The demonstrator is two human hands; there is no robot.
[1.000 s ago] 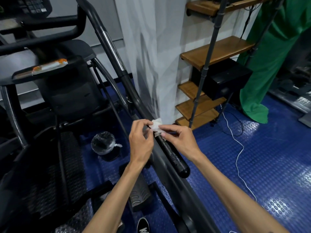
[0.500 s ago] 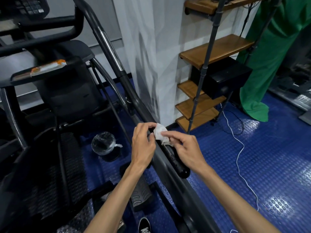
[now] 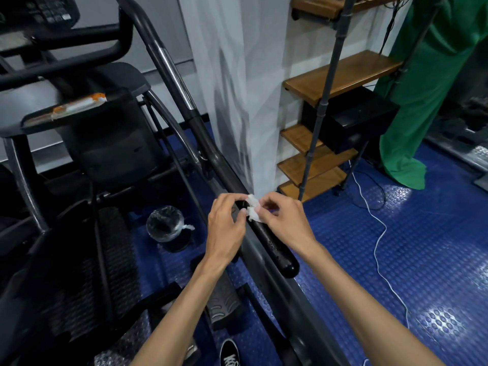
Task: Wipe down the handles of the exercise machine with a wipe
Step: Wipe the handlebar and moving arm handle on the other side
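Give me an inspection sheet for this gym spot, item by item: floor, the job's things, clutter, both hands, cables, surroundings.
Surface: blue studded floor, glare patches.
Job's things: white wipe bunched over the upper end of the black handle grip.
Clutter: orange-and-white packet on the machine's tray; plastic-lined bin on the floor.
Hands: left hand and right hand both pinch the wipe.
Cables: white cable trails loose across the floor.
Surroundings: wooden shelves, green cloth, white pillar.

Both forearms reaching forward, left hand [image 3: 227, 228] and right hand [image 3: 284, 220] close together, fingers curled, pinching.
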